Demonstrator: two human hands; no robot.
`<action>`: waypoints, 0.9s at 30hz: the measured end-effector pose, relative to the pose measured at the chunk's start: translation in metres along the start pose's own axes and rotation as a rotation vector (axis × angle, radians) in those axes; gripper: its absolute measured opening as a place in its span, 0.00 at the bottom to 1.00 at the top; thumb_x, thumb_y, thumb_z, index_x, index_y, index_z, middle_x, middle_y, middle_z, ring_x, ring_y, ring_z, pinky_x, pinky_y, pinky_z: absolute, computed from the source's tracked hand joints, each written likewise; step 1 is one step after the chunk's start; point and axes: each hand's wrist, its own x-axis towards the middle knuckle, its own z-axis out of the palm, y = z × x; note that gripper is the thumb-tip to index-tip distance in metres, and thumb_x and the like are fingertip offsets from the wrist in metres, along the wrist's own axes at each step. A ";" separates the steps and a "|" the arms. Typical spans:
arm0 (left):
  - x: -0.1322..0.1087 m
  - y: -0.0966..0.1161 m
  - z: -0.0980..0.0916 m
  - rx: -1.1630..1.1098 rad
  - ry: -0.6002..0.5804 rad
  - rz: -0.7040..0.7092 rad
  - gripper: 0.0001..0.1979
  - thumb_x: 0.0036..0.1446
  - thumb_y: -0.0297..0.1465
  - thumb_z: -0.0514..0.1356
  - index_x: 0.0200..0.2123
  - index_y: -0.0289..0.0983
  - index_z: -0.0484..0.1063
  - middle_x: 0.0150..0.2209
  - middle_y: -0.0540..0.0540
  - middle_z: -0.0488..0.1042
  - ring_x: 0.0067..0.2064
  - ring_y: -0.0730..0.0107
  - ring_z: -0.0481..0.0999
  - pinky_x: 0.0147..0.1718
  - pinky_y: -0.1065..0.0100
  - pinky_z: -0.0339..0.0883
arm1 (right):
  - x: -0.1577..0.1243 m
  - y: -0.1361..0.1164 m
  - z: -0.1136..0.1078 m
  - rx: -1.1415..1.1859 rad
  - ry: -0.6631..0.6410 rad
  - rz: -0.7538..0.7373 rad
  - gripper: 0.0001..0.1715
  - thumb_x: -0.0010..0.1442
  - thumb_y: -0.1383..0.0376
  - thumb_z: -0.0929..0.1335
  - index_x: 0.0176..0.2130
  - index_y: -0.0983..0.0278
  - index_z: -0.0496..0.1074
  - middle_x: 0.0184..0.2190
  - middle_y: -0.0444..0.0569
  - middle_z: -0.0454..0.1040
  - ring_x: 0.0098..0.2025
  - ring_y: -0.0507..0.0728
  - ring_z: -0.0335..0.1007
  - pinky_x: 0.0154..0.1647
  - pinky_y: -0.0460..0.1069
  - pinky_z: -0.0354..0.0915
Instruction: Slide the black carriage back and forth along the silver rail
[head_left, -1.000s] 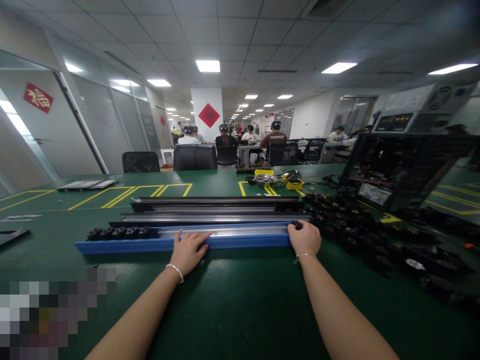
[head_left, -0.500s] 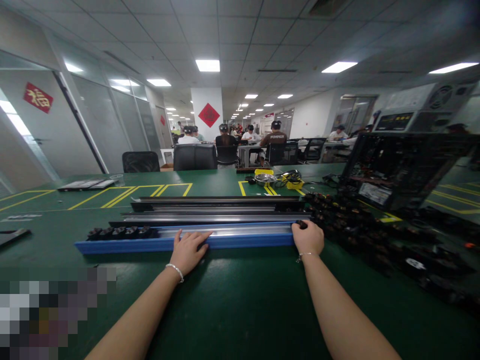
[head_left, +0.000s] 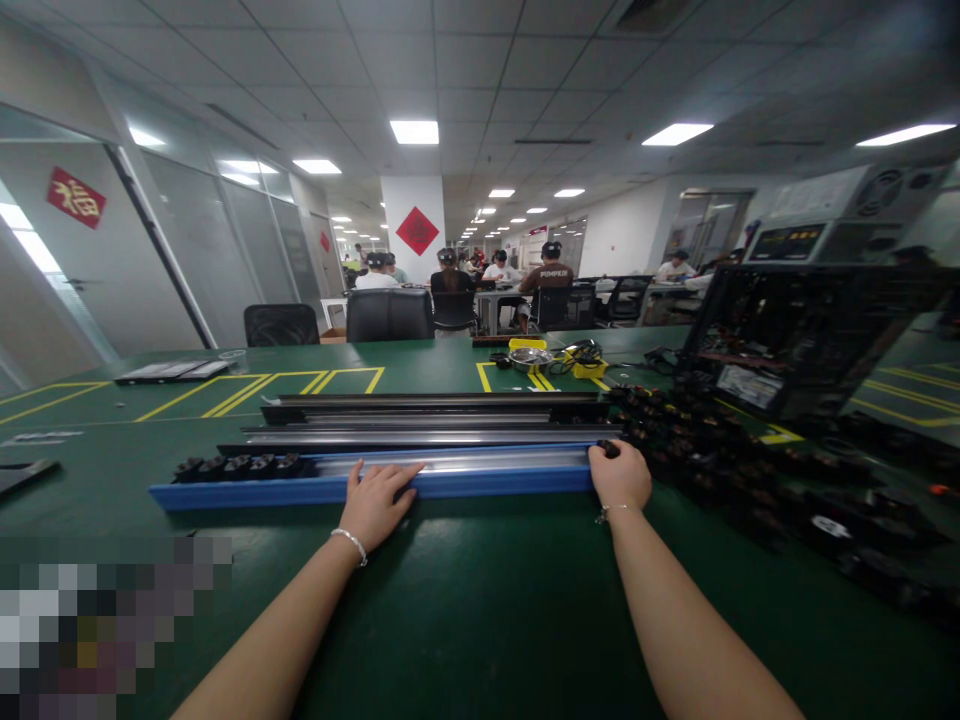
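A long blue channel [head_left: 495, 482] with a shiny metal strip inside lies crosswise in front of me. Several small black parts [head_left: 238, 467] sit in a row in its left end. My left hand [head_left: 375, 500] rests on the channel's middle, fingers spread over its near edge. At the channel's right end, my right hand [head_left: 622, 477] is closed around a small black part [head_left: 609, 449], mostly hidden by the fingers. Whether that part touches the channel, I cannot tell. Right behind the channel lie black rails [head_left: 435, 436] with metal strips, parallel to it.
To the right is a large pile of black parts [head_left: 720, 470]. Beyond it stands an open computer case [head_left: 795, 345] with another unit on top. A metal bowl [head_left: 529, 357] and cables [head_left: 585, 354] lie at the back of the green table [head_left: 480, 620]. Seated people [head_left: 551, 270] are farther off.
My right hand has shifted slightly to the right with the small black part. My left hand stays in place on the channel.
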 end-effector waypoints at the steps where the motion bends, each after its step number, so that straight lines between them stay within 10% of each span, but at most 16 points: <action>1: 0.000 0.000 0.000 0.000 0.000 0.000 0.20 0.57 0.36 0.51 0.53 0.55 0.62 0.42 0.53 0.74 0.47 0.64 0.68 0.57 0.48 0.36 | 0.000 0.000 0.000 -0.001 0.000 0.002 0.19 0.48 0.60 0.62 0.38 0.66 0.73 0.36 0.54 0.71 0.37 0.59 0.65 0.39 0.51 0.61; 27: 0.000 0.001 -0.001 -0.001 -0.006 -0.007 0.20 0.57 0.37 0.51 0.53 0.55 0.62 0.43 0.52 0.74 0.47 0.65 0.68 0.57 0.48 0.37 | 0.011 0.010 -0.005 0.021 0.061 0.073 0.20 0.48 0.61 0.62 0.38 0.66 0.74 0.37 0.54 0.71 0.38 0.59 0.64 0.39 0.51 0.62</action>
